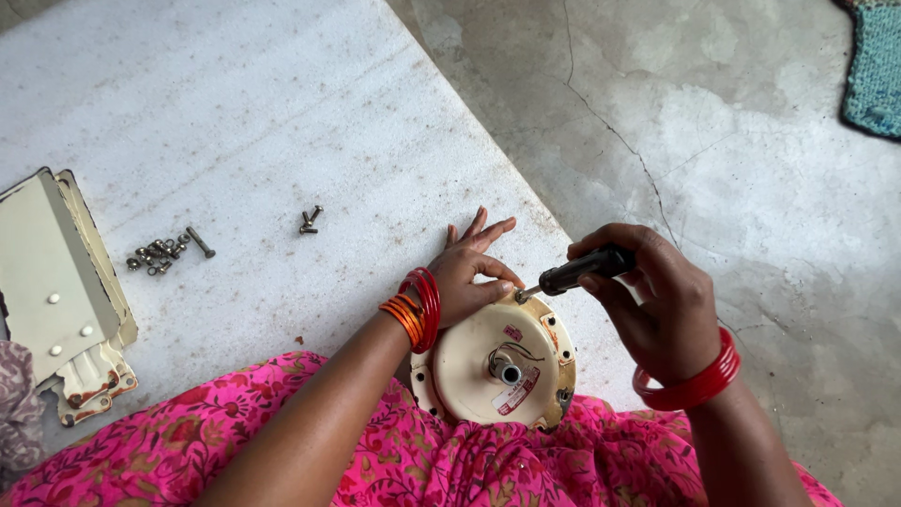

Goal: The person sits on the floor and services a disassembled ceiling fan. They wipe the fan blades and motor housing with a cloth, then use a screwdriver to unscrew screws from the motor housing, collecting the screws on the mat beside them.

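R hand (pixel 657 300) gripping screwdriver (pixel 582 270), tip at fan motor (pixel 497 361) rim screw. L hand (pixel 469 272) flat on housing, fingers spread. I'd keep driver square, press firm, w/ motor steadied.

Right hand (pixel 657 300) with screwdriver (pixel 577 272) at cream fan motor (pixel 474 366), left hand (pixel 469 277) atop.

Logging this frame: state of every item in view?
left hand: resting on fan motor housing, fingers spread
right hand: gripping screwdriver
screwdriver: tip at housing rim
fan motor housing: flat on lap, shaft up
loose screws: piled on slab
screw pair: lying apart from the pile
fan blades: stacked, detached
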